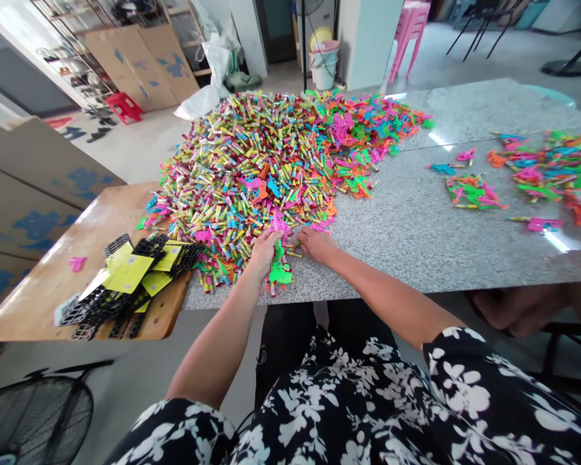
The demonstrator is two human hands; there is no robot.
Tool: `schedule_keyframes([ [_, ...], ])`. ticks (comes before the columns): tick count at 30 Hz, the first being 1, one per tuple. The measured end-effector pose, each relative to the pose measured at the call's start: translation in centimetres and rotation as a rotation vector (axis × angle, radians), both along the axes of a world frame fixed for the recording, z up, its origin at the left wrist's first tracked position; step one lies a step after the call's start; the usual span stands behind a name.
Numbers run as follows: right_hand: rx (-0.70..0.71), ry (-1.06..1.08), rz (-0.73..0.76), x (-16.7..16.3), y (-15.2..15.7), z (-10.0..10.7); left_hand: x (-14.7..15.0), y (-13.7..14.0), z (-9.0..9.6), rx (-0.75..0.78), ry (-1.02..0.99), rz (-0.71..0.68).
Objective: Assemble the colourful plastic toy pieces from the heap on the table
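Observation:
A large heap of small colourful tubes (223,174) mixed with plastic toy pistols covers the middle of the granite table. At its near edge, my left hand (263,253) is closed, thumb and fingers pinching a pink toy pistol (279,223). Just below those fingers lies a bright green toy pistol (281,271) near the table's front edge. My right hand (319,245) is a short way to the right, its fingertips drawn together beside a few loose tubes (294,254). Whatever those fingertips hold is too small to make out.
Black plastic racks with yellow cards (128,274) are piled on a wooden board (43,290) at left. Smaller groups of toy pistols (474,192) lie on the right of the granite table (397,239). Another person's legs (523,307) show below. A fan (33,413) stands lower left.

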State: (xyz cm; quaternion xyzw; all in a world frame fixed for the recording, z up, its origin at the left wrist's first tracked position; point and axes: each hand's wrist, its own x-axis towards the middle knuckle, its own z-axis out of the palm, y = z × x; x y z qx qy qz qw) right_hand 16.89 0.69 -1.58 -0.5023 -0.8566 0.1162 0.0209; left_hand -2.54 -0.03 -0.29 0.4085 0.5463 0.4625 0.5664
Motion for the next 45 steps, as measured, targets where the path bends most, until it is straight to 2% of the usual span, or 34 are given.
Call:
schedule_keyframes([
  [3, -0.018, -0.003, -0.006, 0.0, 0.1, 0.1, 0.3, 0.0, 0.1, 0.007, 0.014, 0.025],
  [7, -0.045, 0.006, -0.098, 0.0, 0.1, 0.2, 0.4, 0.0, -0.1, 0.025, 0.047, 0.036],
  [9, -0.059, 0.078, -0.148, -0.1, 0.1, 0.1, 0.4, 0.1, -0.3, 0.049, 0.064, 0.052],
  [11, -0.074, 0.266, -0.257, -0.1, 0.1, -0.3, 0.2, 0.2, -0.7, 0.072, 0.081, 0.073],
  [14, -0.201, 0.759, -0.423, -0.2, -0.2, -1.1, 0.2, 0.3, -1.5, 0.117, 0.079, 0.077],
  [17, -0.42, 1.202, -0.407, -0.3, -0.9, -1.6, 0.5, 0.4, -1.8, 0.165, 0.073, 0.074],
  [20, -0.501, 1.412, -0.335, -0.2, -1.6, -1.6, 1.0, 0.3, -1.4, 0.171, 0.051, 0.049],
  [30, -0.502, 1.583, -0.341, 0.5, -2.4, -1.1, 2.2, -0.5, 0.9, 0.123, -0.008, 0.007],
  [37, -0.529, 1.636, -0.379, 0.9, -2.9, -0.9, 2.6, -0.7, 1.4, 0.136, 0.112, 0.005],
  [45, -0.606, 1.711, -0.381, 1.3, -3.2, -1.1, 3.2, -0.9, 1.8, 0.179, 0.121, -0.015],
])
